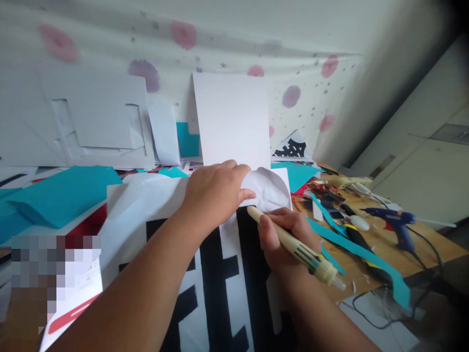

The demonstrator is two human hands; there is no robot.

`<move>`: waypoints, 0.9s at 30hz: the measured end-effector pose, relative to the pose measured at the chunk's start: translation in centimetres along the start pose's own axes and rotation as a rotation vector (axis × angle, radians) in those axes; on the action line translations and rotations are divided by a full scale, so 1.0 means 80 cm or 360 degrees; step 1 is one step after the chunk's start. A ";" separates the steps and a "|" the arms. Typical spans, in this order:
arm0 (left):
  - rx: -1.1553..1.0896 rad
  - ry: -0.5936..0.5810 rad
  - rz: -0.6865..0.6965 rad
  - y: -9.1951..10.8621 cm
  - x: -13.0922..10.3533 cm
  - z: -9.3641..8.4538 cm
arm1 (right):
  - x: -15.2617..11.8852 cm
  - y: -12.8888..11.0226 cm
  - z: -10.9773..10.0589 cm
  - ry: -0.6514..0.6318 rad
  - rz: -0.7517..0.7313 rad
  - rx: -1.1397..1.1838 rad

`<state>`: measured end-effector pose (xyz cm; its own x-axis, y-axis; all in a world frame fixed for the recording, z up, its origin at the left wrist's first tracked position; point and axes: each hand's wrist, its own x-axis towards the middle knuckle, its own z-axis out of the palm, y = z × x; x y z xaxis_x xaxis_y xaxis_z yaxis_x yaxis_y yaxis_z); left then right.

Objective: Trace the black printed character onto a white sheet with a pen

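Observation:
My right hand (286, 232) is closed around a thick cream multicolour pen (298, 249). The pen's tip end points up and left, at the top of a black strip (249, 234) that is part of a black-and-white cut-out pattern. My left hand (220, 190) lies over the top of the pattern and a sheet of white paper (269, 188), thumb stretched to the right. Most of its other fingertips are hidden from me. Beside that hand, the white paper curls up. Both forearms cover parts of the pattern.
A white board (232, 117) stands upright behind my hands. Turquoise paper (69, 195) lies at left. On the right are a blue glue gun (395, 225) with its cord, a black-and-yellow cutter (361, 244), turquoise strips (366, 252) and scattered scraps.

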<state>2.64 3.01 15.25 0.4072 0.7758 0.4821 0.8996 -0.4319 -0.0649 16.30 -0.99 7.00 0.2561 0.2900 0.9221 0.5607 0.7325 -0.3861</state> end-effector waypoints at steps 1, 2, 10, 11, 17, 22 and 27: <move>0.0001 -0.0002 -0.0008 0.000 0.000 0.000 | 0.000 0.001 0.000 0.0021 0.0019 -0.0004; 0.0003 -0.0006 -0.0013 0.000 0.000 0.000 | 0.000 0.002 -0.001 0.0041 0.0030 -0.0007; 0.0028 0.0001 -0.0003 0.001 0.000 -0.002 | 0.001 -0.001 0.001 0.0014 -0.0022 -0.0031; 0.0035 0.0004 -0.0001 0.001 0.000 -0.002 | 0.001 -0.002 0.001 0.0036 -0.0017 -0.0052; 0.0048 0.0006 0.0005 0.001 -0.002 -0.001 | 0.003 0.000 -0.003 0.0114 0.0062 -0.0081; 0.0041 -0.0015 -0.0001 0.001 -0.001 -0.001 | 0.001 0.010 -0.006 0.0114 0.0181 0.0090; 0.0031 -0.0011 -0.0005 0.002 0.000 -0.001 | -0.002 0.014 -0.008 0.0159 0.0303 0.0211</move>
<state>2.75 2.93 15.32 0.4056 0.7803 0.4761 0.9037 -0.4205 -0.0808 17.43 -0.61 6.41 0.4275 0.3730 0.8235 0.3885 0.7467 -0.5399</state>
